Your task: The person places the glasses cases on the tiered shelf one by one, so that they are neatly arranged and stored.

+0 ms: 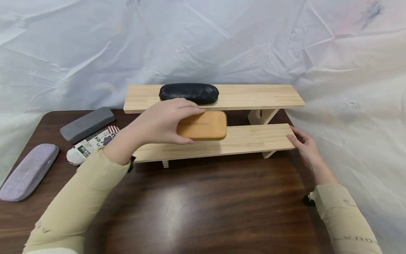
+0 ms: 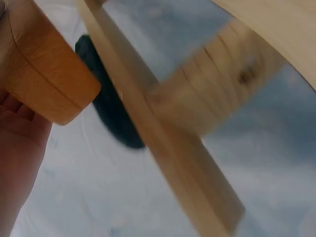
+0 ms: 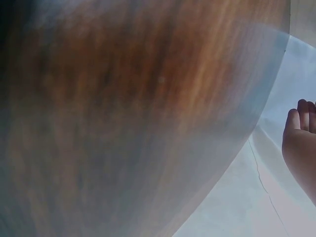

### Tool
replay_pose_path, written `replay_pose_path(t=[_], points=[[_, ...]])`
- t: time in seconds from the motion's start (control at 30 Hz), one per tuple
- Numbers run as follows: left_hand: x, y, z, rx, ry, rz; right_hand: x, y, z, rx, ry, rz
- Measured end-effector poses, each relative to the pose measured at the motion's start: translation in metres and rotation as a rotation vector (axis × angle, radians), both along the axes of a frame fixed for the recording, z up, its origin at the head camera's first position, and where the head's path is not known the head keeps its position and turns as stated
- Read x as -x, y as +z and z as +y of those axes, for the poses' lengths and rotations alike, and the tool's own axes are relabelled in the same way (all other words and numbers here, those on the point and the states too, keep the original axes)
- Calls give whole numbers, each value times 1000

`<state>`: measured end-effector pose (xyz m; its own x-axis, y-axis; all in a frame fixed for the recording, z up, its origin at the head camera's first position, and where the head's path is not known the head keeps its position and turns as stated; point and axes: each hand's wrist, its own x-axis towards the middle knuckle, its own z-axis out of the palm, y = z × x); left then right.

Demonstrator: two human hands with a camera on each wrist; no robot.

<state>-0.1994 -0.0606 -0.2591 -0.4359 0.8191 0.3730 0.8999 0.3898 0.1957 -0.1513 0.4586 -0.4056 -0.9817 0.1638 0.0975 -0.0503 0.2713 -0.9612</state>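
Observation:
My left hand (image 1: pixel 165 120) grips an orange-tan glasses case (image 1: pixel 206 126), thumb below and fingers above its left end. The case is held in front of the two-tier wooden shelf (image 1: pixel 247 139), over the lower board. A black checkered glasses case (image 1: pixel 189 93) lies on the upper board, and the left wrist view shows that dark case (image 2: pixel 106 96) beyond the held one. At the lower board's right end, my right hand (image 1: pixel 306 145) holds the corner, thumb over the top. In the right wrist view only part of that hand (image 3: pixel 301 143) shows, at the edge.
Left of the shelf lie a grey glasses case (image 1: pixel 88 123), a case with printed lettering (image 1: pixel 90 144) and a lilac fabric case (image 1: pixel 29 173). They rest on a dark brown wooden table (image 1: pixel 203 201). Pale wrinkled sheeting (image 1: pixel 203 42) hangs behind and to the right.

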Motion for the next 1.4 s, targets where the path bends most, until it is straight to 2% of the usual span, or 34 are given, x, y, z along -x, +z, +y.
replay_pose_path(t=[0.17, 0.4, 0.6, 0.83, 1.03, 1.27, 1.4], points=[[15, 0, 38, 31, -35, -48, -1, 2, -1, -11, -9, -16], [24, 4, 93, 72, -45, -149, -2, 2, 0, -9, 9, -2], [35, 16, 126, 55, -39, -188, -3, -1, 1, -19, 3, -1], [56, 33, 159, 52, -52, -229, -7, 0, 1, -55, -10, -9], [72, 42, 181, 80, -13, -256, -9, 1, -1, -68, -25, 0], [84, 36, 189, 123, 35, -261, -6, -3, -3, -173, -51, -55], [92, 32, 189, 148, 57, -272, -3, -3, -5, -189, -54, -80]])
